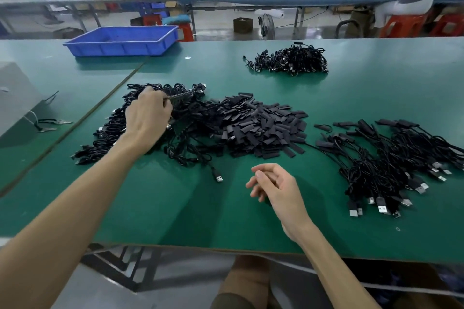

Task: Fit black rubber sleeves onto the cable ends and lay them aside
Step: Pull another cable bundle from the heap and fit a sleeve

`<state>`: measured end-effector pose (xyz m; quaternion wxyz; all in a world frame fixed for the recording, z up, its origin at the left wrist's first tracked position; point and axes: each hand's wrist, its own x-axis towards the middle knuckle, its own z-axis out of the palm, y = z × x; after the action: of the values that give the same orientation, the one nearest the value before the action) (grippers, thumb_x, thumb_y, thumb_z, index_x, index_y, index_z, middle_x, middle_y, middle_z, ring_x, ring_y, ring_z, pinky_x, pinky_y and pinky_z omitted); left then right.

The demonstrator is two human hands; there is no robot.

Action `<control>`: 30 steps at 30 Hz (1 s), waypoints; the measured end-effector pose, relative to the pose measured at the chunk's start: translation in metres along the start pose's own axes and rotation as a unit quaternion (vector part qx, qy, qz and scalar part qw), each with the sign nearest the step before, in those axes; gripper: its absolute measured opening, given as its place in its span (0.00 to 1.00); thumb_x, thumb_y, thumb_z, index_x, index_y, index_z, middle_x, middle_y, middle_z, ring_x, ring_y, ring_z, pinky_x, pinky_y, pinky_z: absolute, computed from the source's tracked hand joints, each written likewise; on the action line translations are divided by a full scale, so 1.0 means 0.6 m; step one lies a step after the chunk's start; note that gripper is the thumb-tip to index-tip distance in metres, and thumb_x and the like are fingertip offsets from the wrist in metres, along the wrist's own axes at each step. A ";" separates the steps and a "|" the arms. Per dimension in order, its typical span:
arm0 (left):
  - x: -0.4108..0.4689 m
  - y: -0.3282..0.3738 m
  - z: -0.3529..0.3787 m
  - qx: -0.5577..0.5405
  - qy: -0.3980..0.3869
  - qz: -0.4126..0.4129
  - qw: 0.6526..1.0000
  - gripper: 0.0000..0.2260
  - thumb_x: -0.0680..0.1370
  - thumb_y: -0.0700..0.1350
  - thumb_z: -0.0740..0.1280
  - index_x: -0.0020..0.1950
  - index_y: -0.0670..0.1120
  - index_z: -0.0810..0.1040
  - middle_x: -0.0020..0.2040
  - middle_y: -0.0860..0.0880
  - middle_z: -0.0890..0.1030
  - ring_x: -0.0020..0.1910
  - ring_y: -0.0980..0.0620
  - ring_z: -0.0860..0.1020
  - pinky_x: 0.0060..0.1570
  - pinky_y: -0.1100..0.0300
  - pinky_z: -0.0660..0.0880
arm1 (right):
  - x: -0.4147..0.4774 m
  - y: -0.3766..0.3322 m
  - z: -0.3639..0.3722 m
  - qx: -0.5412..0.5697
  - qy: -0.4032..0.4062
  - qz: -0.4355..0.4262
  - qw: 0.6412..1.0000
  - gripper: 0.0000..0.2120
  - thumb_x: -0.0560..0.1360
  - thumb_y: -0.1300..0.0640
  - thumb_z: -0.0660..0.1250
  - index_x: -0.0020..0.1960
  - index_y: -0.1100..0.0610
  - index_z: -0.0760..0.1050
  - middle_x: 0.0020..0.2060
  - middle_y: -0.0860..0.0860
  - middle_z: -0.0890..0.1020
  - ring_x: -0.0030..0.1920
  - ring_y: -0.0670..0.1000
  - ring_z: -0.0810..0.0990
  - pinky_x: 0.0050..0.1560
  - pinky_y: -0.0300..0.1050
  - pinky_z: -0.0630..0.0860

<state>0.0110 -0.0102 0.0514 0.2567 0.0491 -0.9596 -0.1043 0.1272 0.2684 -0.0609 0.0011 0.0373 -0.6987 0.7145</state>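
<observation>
A tangled heap of black cables [118, 130] lies at the left of the green table [190, 211]. My left hand [148, 118] reaches into that heap, and its curled fingers pinch a cable end near the top. A pile of loose black rubber sleeves [261, 125] sits in the middle. To the right lies a spread of cables with sleeves fitted [391, 155], USB plugs pointing toward me. My right hand [273, 183] hovers over bare table in front of the sleeve pile, fingers loosely curled, holding nothing.
A further cable pile [291, 60] sits at the back of the table. A blue plastic tray [123, 40] stands at the back left and a grey box [15, 95] at the left edge. Other benches, stools and seated people fill the background.
</observation>
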 end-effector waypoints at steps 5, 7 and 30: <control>0.013 0.040 -0.056 0.018 0.068 0.041 0.997 0.13 0.85 0.44 0.59 0.46 0.36 0.74 0.49 0.40 0.73 0.33 0.42 0.72 0.35 0.46 0.69 | -0.001 -0.001 -0.001 -0.004 0.002 -0.001 1.000 0.06 0.84 0.63 0.63 0.56 0.59 0.78 0.41 0.55 0.86 0.37 0.49 0.82 0.37 0.40 0.76; 0.013 0.053 -0.080 0.025 0.098 0.045 0.994 0.13 0.85 0.44 0.57 0.48 0.37 0.74 0.51 0.40 0.73 0.34 0.41 0.72 0.35 0.47 0.67 | -0.002 -0.001 0.000 -0.006 0.003 0.000 1.000 0.06 0.84 0.64 0.63 0.56 0.59 0.78 0.41 0.55 0.86 0.37 0.50 0.82 0.37 0.40 0.76; -0.102 0.105 -0.149 -0.562 -0.193 -0.029 0.804 0.06 0.79 0.43 0.71 0.44 0.46 0.86 0.40 0.43 0.82 0.32 0.50 0.77 0.29 0.62 0.76 | -0.001 -0.010 0.002 0.126 0.033 0.034 0.991 0.08 0.83 0.62 0.62 0.53 0.63 0.80 0.41 0.56 0.86 0.39 0.51 0.85 0.40 0.42 0.80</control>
<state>0.1063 0.0444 0.1116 0.0454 -0.0973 -0.7609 -0.6399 0.1282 0.2676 -0.0548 -0.0053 -0.0103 -0.6037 0.7972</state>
